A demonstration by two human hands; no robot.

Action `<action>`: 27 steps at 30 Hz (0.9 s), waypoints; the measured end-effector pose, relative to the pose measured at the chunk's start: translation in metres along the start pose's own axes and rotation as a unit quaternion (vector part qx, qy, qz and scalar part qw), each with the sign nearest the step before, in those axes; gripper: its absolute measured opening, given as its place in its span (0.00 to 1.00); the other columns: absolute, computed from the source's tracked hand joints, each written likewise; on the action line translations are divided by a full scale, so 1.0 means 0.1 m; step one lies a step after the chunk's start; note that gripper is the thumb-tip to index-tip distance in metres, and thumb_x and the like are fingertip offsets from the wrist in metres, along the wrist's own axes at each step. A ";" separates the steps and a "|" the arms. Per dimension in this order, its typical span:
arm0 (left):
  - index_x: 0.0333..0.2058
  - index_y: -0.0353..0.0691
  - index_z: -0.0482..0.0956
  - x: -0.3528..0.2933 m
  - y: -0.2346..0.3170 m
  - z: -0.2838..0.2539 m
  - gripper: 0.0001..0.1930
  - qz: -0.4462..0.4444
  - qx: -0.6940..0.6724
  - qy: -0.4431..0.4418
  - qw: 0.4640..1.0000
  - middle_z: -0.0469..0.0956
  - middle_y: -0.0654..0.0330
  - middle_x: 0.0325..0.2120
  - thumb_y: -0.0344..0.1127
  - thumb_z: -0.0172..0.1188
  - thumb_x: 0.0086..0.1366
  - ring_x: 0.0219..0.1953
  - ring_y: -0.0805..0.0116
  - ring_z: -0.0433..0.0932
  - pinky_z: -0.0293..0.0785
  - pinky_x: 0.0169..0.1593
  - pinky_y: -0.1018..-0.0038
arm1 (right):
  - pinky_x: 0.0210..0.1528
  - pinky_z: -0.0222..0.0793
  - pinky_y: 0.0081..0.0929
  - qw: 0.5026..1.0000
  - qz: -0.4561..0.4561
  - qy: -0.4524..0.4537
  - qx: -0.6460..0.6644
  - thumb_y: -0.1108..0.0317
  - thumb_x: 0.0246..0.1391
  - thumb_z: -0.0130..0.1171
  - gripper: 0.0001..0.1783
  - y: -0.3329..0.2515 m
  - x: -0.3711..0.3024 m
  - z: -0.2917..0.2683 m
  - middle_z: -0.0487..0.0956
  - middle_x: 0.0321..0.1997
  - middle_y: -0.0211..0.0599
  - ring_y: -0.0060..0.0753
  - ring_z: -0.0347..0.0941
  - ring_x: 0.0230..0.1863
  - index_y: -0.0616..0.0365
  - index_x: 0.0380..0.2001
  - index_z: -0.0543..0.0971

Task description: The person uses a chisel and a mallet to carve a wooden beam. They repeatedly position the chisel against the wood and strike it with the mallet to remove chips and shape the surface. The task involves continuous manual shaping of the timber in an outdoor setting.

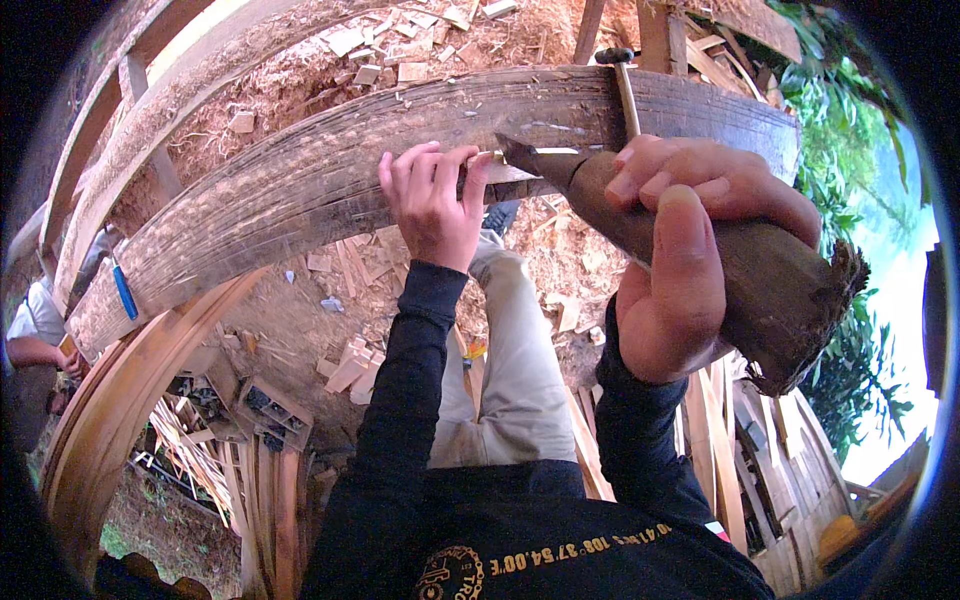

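Note:
My right hand (690, 230) is wrapped round a thick, rough brown wooden club (770, 290), held close above the work. Its broad end is frayed, and a dark narrow tip points left towards my other hand. My left hand (435, 195) is at the near edge of a long curved plank (300, 165), its thumb and forefinger closed together by a pale wooden edge (512, 173). What lies between those fingers is too small to make out. A hammer (625, 92) with a dark head and pale handle lies across the plank, just beyond my right hand.
A blue-handled tool (124, 292) is at the plank's left end. Beyond it, a co-worker's hand (72, 362) shows at the far left. Wood chips (355, 365) litter the ground. Curved timbers (150, 365) stand at the left, with a wooden crate (272, 412) nearby.

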State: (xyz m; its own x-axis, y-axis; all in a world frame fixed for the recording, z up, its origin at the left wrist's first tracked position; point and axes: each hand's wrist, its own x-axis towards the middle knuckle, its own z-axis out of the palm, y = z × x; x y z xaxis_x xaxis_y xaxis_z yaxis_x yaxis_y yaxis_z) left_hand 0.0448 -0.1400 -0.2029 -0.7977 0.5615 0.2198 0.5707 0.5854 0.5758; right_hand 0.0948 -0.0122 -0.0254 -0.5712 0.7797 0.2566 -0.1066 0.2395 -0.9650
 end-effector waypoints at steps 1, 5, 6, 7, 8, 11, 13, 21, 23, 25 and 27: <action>0.31 0.49 0.79 -0.01 -0.01 0.00 0.11 -0.001 0.001 0.003 1.000 0.74 0.64 0.28 0.48 0.61 0.61 0.45 0.63 0.73 0.56 0.60 0.51 | 0.39 0.70 0.41 1.000 0.004 0.005 0.002 0.73 0.50 0.58 0.10 0.00 -0.01 0.02 0.72 0.26 0.44 0.38 0.71 0.27 0.60 0.34 0.68; 0.31 0.49 0.80 0.02 0.01 -0.01 0.11 -0.003 -0.007 0.017 1.000 0.74 0.64 0.29 0.49 0.62 0.61 0.45 0.63 0.73 0.56 0.60 0.51 | 0.39 0.70 0.41 0.998 0.045 0.048 -0.016 0.69 0.51 0.60 0.11 -0.08 -0.02 0.11 0.73 0.27 0.42 0.38 0.72 0.28 0.59 0.33 0.68; 0.31 0.49 0.80 0.02 0.01 0.00 0.11 -0.004 -0.009 0.022 1.000 0.74 0.64 0.29 0.49 0.62 0.60 0.45 0.63 0.73 0.56 0.60 0.51 | 0.39 0.70 0.41 0.996 0.064 0.062 -0.025 0.67 0.52 0.61 0.12 -0.11 -0.03 0.13 0.73 0.27 0.42 0.38 0.72 0.29 0.59 0.33 0.69; 0.30 0.49 0.80 0.02 0.01 0.00 0.11 -0.005 -0.009 0.022 1.000 0.74 0.65 0.29 0.49 0.62 0.60 0.45 0.63 0.73 0.57 0.60 0.51 | 0.39 0.70 0.41 0.995 0.068 0.072 -0.017 0.67 0.52 0.62 0.13 -0.11 -0.04 0.13 0.74 0.27 0.41 0.38 0.72 0.29 0.59 0.33 0.69; 0.30 0.50 0.80 0.02 0.01 0.00 0.11 -0.005 -0.008 0.023 1.000 0.74 0.65 0.29 0.49 0.62 0.60 0.45 0.63 0.73 0.57 0.59 0.51 | 0.39 0.71 0.40 0.994 0.072 0.082 -0.009 0.66 0.52 0.63 0.14 -0.11 -0.05 0.14 0.74 0.27 0.41 0.38 0.73 0.29 0.59 0.34 0.69; 0.30 0.50 0.80 0.04 0.05 -0.04 0.11 -0.022 -0.041 0.046 0.998 0.74 0.65 0.29 0.49 0.62 0.60 0.45 0.63 0.73 0.57 0.60 0.52 | 0.39 0.71 0.40 0.996 0.041 0.072 0.031 0.66 0.50 0.66 0.17 -0.06 -0.08 0.13 0.74 0.29 0.41 0.37 0.73 0.30 0.59 0.36 0.68; 0.30 0.50 0.80 0.03 0.06 -0.06 0.11 -0.032 -0.042 0.037 0.998 0.74 0.64 0.29 0.49 0.62 0.60 0.45 0.63 0.73 0.57 0.60 0.51 | 0.40 0.72 0.38 0.999 0.026 0.040 0.021 0.69 0.47 0.68 0.20 -0.03 -0.11 0.13 0.73 0.30 0.40 0.36 0.72 0.31 0.57 0.37 0.67; 0.40 0.38 0.76 0.38 0.40 -0.69 0.13 0.009 -0.250 0.077 0.965 0.77 0.52 0.38 0.42 0.53 0.65 0.51 0.54 0.73 0.62 0.60 0.54 | 0.39 0.69 0.24 0.998 0.019 0.020 -0.062 0.79 0.37 0.71 0.24 -0.08 -0.31 0.26 0.72 0.33 0.38 0.29 0.71 0.34 0.55 0.33 0.67; 0.42 0.37 0.76 0.58 0.82 -0.99 0.15 0.041 -0.297 0.132 0.945 0.77 0.49 0.41 0.41 0.56 0.63 0.51 0.49 0.73 0.63 0.59 0.52 | 0.40 0.68 0.24 0.997 0.039 0.025 -0.062 0.77 0.38 0.69 0.22 -0.15 -0.27 0.30 0.72 0.34 0.38 0.31 0.71 0.35 0.56 0.34 0.67; 0.42 0.38 0.76 0.74 1.10 -1.18 0.17 0.095 -0.346 0.103 0.928 0.77 0.49 0.42 0.42 0.61 0.59 0.52 0.46 0.73 0.63 0.59 0.50 | 0.43 0.68 0.28 0.998 0.059 0.008 0.001 0.72 0.41 0.67 0.23 -0.17 -0.25 0.24 0.71 0.36 0.40 0.34 0.71 0.38 0.58 0.39 0.66; 0.41 0.38 0.76 0.95 1.22 -1.36 0.19 0.159 -0.334 -0.034 0.928 0.77 0.50 0.44 0.42 0.66 0.54 0.53 0.45 0.72 0.64 0.59 0.49 | 0.44 0.68 0.32 0.997 0.058 0.037 0.044 0.71 0.42 0.57 0.25 -0.16 -0.23 0.20 0.68 0.38 0.45 0.45 0.69 0.38 0.62 0.47 0.65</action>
State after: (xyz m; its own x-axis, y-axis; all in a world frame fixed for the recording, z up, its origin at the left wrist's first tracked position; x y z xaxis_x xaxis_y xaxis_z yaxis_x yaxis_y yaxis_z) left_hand 0.0119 -0.0949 -0.0042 -0.5826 0.6928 0.4250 0.5084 -0.0974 0.8556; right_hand 0.0932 -0.0458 -0.0174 -0.5222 0.8406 0.1437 -0.1172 0.0962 -0.9884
